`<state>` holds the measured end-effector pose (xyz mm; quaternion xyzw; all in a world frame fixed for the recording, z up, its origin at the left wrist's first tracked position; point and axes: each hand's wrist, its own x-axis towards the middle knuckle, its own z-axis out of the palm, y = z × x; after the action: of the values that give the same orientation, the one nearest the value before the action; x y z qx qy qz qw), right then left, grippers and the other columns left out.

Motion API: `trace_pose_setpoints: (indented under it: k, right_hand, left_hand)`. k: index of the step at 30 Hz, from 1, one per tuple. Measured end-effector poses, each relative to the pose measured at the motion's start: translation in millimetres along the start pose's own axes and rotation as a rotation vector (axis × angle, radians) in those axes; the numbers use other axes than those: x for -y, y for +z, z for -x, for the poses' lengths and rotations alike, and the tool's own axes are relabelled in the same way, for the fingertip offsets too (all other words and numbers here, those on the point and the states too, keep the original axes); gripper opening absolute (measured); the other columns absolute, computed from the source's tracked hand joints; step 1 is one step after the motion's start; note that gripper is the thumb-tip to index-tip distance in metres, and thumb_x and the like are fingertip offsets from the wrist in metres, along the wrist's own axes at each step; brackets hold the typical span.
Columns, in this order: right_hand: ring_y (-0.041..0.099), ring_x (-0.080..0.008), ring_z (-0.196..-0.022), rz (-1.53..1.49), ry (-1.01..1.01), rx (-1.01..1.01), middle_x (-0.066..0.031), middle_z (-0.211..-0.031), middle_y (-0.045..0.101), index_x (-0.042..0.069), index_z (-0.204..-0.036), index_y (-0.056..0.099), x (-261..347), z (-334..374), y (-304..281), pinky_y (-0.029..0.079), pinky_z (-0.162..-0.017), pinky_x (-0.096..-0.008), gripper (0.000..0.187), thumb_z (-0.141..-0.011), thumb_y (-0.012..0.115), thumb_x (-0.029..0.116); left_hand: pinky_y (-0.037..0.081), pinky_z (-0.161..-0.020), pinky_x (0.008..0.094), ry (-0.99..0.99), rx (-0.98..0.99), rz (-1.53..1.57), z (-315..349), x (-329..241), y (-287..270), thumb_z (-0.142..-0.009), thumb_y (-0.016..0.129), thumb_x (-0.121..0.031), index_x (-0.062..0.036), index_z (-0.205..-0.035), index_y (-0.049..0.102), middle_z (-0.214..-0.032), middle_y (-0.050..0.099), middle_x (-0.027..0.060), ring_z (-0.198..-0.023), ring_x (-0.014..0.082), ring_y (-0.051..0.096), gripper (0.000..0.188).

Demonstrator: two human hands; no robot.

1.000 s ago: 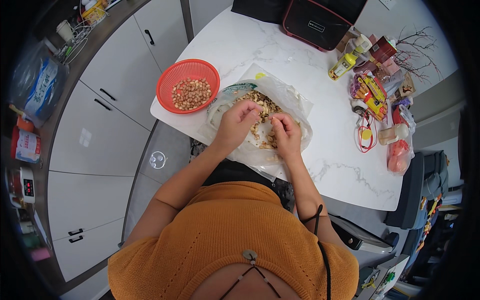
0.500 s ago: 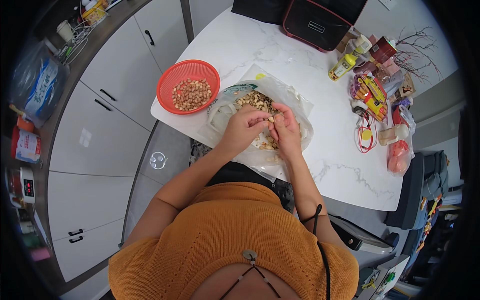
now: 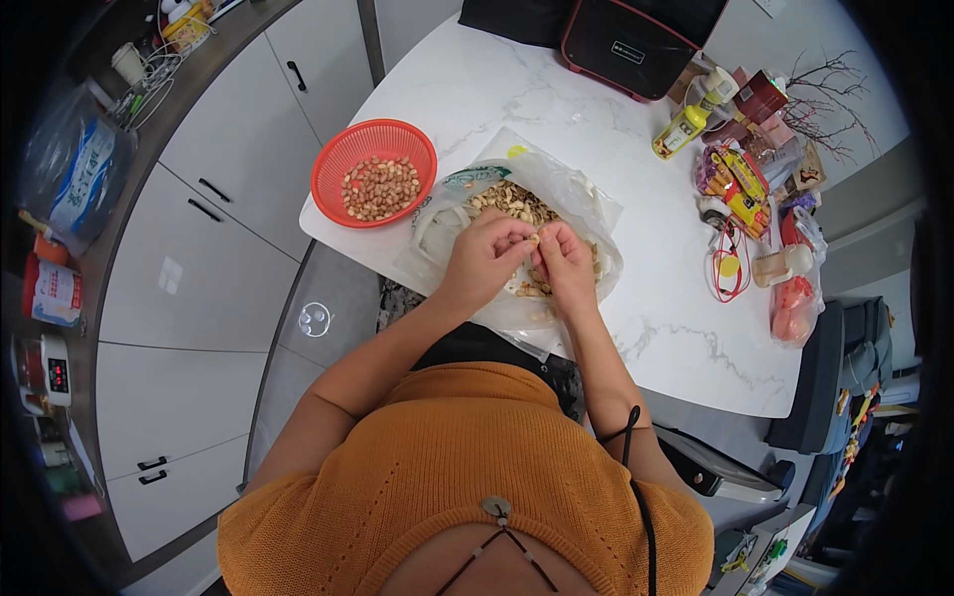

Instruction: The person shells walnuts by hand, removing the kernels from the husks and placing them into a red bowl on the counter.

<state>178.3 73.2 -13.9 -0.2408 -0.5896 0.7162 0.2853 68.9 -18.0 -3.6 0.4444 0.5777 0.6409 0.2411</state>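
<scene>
Over an opened, whitish plastic bag [image 3: 434, 236], my two hands meet with their fingertips together. Between them shows a small pale peanut [image 3: 535, 239], partly covered by the fingers; whether it is still in its shell I cannot tell. My left hand [image 3: 485, 260] pinches it from one side with thumb and fingers. From the other side my right hand [image 3: 566, 266] is closed on it, fingers curled. Brown and tan peanut shells [image 3: 527, 204] lie heaped in the bag beneath and beyond the hands. A red plastic basket [image 3: 322, 181] with shelled peanuts [image 3: 382, 188] stands to the left.
The bag rests on a white marbled table [image 3: 686, 328]. A black and red appliance [image 3: 626, 50] stands at the back. Along the right are a yellow bottle [image 3: 682, 132], snack packets [image 3: 740, 189], a red cord [image 3: 730, 273] and a bag [image 3: 795, 308]. White cabinets [image 3: 199, 268] line the left.
My right fingers have curled in closer around the peanut, the raised index finger coming down. Both hands stay over the bag; the basket and the shells look the same.
</scene>
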Motion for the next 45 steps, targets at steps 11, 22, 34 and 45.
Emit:
trace_pose_setpoints:
  k: [11, 22, 34, 45]
  right_hand:
    - [0.039, -0.0012, -0.049, 0.165, -0.016, 0.003, 0.0016, -0.063, 0.054, 0.005, -0.080, 0.055, 6, 2, 1, 0.029, -0.044, -0.0155, 0.018, -0.089, 0.055, 0.021]
    - [0.038, -0.0022, -0.048, -0.034, 0.129, 0.009, 0.0008, -0.063, 0.055, 0.004, -0.079, 0.055, 3, 1, 0, 0.029, -0.043, -0.0160, 0.015, -0.089, 0.054, 0.016]
    - [0.035, -0.0027, -0.044, -0.091, 0.164, 0.020, 0.0002, -0.065, 0.053, 0.005, -0.080, 0.053, 1, 1, -1, 0.026, -0.040, -0.0165, 0.017, -0.090, 0.051, 0.018]
    - [0.033, -0.0029, -0.042, -0.158, 0.232, 0.057, 0.0011, -0.067, 0.053, 0.006, -0.083, 0.053, -2, -2, -6, 0.024, -0.038, -0.0172, 0.015, -0.090, 0.051, 0.019]
  left_hand:
    - [0.045, -0.063, 0.0343, 0.328, -0.055, -0.326, 3, 1, 2, -0.079, 0.054, 0.000, -0.0012, -0.087, 0.053, -0.084, 0.050, 0.0131, -0.075, 0.0307, 0.054, 0.008]
    - [0.045, -0.061, 0.0358, 0.218, -0.042, -0.284, 4, 7, 6, -0.081, 0.051, -0.002, -0.0023, -0.086, 0.052, -0.084, 0.049, 0.0121, -0.072, 0.0303, 0.054, 0.005]
    - [0.044, -0.061, 0.0369, 0.215, -0.045, -0.293, 4, 13, 8, -0.081, 0.050, -0.003, -0.0024, -0.085, 0.050, -0.083, 0.048, 0.0129, -0.072, 0.0320, 0.053, 0.004]
    - [0.042, -0.055, 0.0313, 0.047, -0.107, -0.110, -1, 23, 7, -0.082, 0.051, -0.002, -0.0009, -0.082, 0.050, -0.074, 0.049, 0.0113, -0.059, 0.0217, 0.053, 0.001]
